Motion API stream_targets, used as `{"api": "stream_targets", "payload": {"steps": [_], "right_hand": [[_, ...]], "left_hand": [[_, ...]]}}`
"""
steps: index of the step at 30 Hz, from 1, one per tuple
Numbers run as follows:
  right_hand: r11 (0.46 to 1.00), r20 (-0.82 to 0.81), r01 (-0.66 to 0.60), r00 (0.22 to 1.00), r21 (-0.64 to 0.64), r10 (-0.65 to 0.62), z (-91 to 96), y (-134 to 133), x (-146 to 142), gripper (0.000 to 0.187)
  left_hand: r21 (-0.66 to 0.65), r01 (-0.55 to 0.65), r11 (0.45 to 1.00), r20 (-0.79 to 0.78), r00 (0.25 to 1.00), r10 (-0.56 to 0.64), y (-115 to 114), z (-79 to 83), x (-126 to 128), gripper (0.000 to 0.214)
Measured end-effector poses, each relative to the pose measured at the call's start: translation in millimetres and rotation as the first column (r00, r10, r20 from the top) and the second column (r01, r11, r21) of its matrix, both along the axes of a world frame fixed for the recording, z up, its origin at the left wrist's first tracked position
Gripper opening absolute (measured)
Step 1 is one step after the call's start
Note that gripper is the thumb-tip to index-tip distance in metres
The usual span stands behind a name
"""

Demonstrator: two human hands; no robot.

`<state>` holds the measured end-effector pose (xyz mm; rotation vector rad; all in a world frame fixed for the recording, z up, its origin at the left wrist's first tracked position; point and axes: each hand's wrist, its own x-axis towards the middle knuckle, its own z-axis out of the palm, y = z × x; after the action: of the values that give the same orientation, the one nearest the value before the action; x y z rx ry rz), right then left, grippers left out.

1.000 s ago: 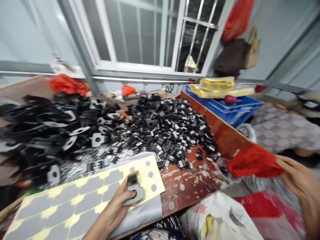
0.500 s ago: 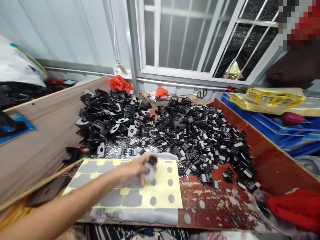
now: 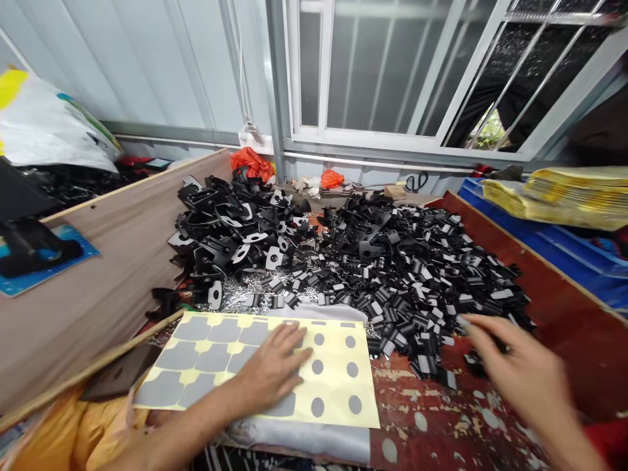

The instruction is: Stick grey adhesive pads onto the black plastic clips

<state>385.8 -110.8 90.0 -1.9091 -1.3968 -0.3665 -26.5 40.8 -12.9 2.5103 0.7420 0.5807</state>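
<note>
Sheet (image 3: 335, 386) on worktop (image 3: 436, 445), left hand (image 3: 272, 363) spread flat on it. Right hand (image 3: 524, 373) at clips (image 3: 412, 275), grip unreadable through blur. Plenty of stickers (image 3: 176, 356) and clips look left; done count unclear.

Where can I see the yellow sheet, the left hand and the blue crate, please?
Yellow sheet (image 3: 335, 387), head view: bare yellow part between grey dots.
Left hand (image 3: 269, 367), head view: back of the hand.
Blue crate (image 3: 544, 237), head view: its side wall.

We faced a pale ribbed wall (image 3: 147, 72) and a barred, white-framed window (image 3: 383, 72), with greenery (image 3: 489, 133) showing at its lower right, beyond a worn red table (image 3: 432, 445).
</note>
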Motion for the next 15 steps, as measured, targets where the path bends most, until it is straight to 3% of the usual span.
{"api": "stream_targets", "payload": {"steps": [2,4,5,7,9,12,15], "right_hand": [[0.934,-0.08,-0.319,0.947,-0.161,0.31,-12.2,66,-29,0.019],[0.846,-0.123,-0.466,0.884,-0.257,0.45,-19.7,136,-65,0.021],[0.834,-0.103,-0.468,0.882,-0.292,0.459,-21.8,170,-83,0.023],[0.847,0.012,-0.353,0.921,-0.398,0.39,-23.6,231,-115,0.03],[0.852,0.047,-0.293,0.937,-0.434,0.347,-23.4,279,-138,0.032],[0.838,0.066,-0.25,0.945,-0.484,0.32,-21.4,315,-152,0.021],[0.837,0.1,-0.231,0.942,-0.495,0.319,-20.3,304,-154,0.028]], "left_hand": [[0.094,0.1,0.991,-0.188,0.979,-0.081,-16,-15.9,7,0.058],[0.139,0.131,0.982,-0.295,0.952,-0.085,-21,-19.8,19,0.063],[0.149,0.127,0.981,-0.314,0.947,-0.075,-22,-19.8,26,0.064],[0.152,0.109,0.982,-0.304,0.951,-0.059,-21,-20.0,40,0.064],[0.126,0.1,0.987,-0.26,0.964,-0.064,-21,-21.5,52,0.062],[-0.004,0.113,0.994,-0.16,0.981,-0.112,-14,-22.6,61,0.058],[-0.316,0.101,0.943,0.121,0.99,-0.065,-1,-17.5,56,0.048]]}}
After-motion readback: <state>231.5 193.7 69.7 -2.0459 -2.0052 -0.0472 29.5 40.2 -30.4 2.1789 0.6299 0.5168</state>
